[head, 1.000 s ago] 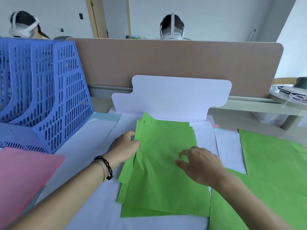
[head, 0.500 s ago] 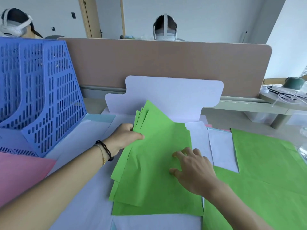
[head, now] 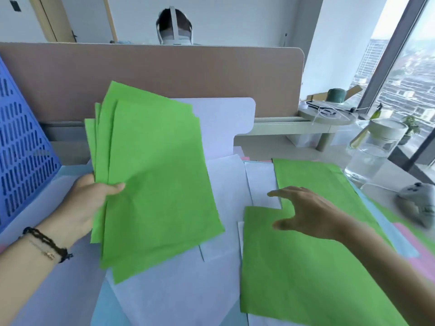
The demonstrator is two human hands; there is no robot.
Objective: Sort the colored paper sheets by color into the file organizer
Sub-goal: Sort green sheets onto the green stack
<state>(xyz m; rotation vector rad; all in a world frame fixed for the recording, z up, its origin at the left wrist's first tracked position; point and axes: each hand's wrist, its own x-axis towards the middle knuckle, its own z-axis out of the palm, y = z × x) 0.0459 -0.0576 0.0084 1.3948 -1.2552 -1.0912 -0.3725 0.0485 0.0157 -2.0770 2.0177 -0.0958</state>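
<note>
My left hand point(head: 87, 203) grips a stack of several green sheets point(head: 153, 180) by its left edge and holds it tilted up off the desk. My right hand point(head: 308, 212) hovers open, fingers spread, over more green sheets point(head: 306, 274) lying flat on the right. White sheets point(head: 226, 198) and pale blue ones lie underneath in the middle. The blue mesh file organizer point(head: 21, 147) stands at the far left, only its right wall in view.
A white cut-out card point(head: 226, 123) leans against the brown desk divider point(head: 211, 74). At the right stand a glass water jug point(head: 372, 151), a small grey object point(head: 419, 203) and a round stand with cables. Pink sheets peek out at the right edge. A person sits behind the divider.
My left hand has lifted the green stack off the desk and tilted it up. My right hand has let go of it and moved right, over the other green sheets. The view turned right.
</note>
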